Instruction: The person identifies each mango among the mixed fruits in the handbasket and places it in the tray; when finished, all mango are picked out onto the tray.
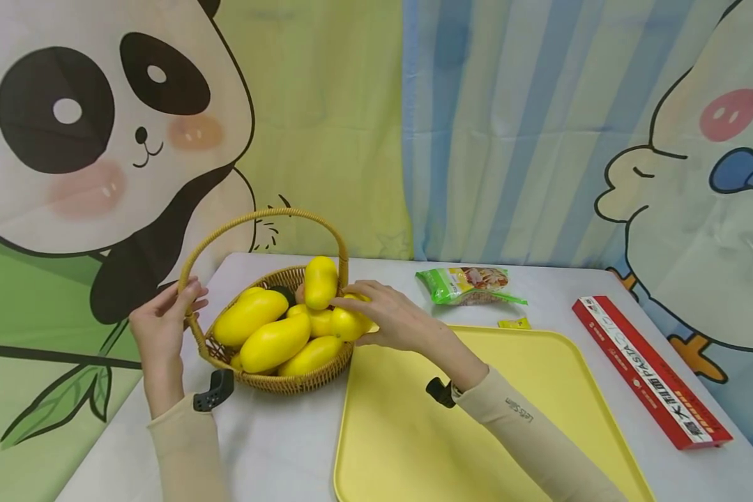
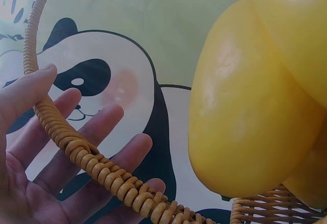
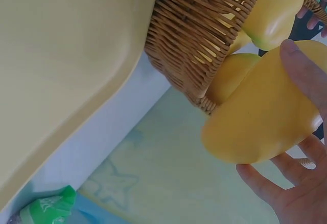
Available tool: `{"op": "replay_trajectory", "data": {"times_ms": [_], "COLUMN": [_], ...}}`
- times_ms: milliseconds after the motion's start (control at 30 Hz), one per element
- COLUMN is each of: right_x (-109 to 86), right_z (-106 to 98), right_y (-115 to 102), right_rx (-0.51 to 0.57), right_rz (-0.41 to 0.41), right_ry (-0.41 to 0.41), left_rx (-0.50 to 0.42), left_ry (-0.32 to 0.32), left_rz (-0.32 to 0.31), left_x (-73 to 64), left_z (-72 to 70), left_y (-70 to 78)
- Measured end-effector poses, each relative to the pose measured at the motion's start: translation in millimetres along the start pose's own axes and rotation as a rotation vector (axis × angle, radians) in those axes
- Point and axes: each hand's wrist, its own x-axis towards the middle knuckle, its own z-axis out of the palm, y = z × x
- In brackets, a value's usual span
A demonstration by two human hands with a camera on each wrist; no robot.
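A wicker basket (image 1: 316, 380) with a tall arched handle (image 1: 260, 216) stands on the left of the table, piled with yellow mangoes (image 1: 276, 343). One mango (image 1: 320, 282) sits upright on top. At the handle's left side, the left hand (image 1: 168, 317) holds it, thumb in front and fingers behind, as the left wrist view (image 2: 56, 132) shows. The right hand (image 1: 392, 317) grips a mango (image 3: 265, 111) at the basket's right rim, its thumb on one side and fingertips on the other. A dark thing (image 1: 284, 295) lies partly hidden among the mangoes.
A yellow tray (image 1: 477, 418) lies right of the basket, under the right forearm. Behind it are a green food packet (image 1: 470, 286) and a small yellow sachet (image 1: 514, 323). A long red pasta box (image 1: 652, 373) lies at the right. Printed curtains (image 1: 508, 125) hang behind the table.
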Motion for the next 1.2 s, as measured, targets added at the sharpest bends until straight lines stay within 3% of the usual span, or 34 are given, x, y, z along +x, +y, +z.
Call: {"op": "replay_trajectory", "data": {"times_ms": [600,1200], "right_x": [-15.9,-27.8], "right_z": [5.7,12.7], "right_y": [11.1,21.1], "right_rx": [-0.024,-0.055], "right_rz": [0.078,0.093], "right_ry": [-0.023,-0.058], "left_rx": [0.02,0.07], "left_ry": [-0.001,-0.019], "left_rz": [0.013,0.044], "left_x": [-1.7,-2.1], "left_z": [-1.5,-1.3], "left_y": [-0.5,-1.1]}}
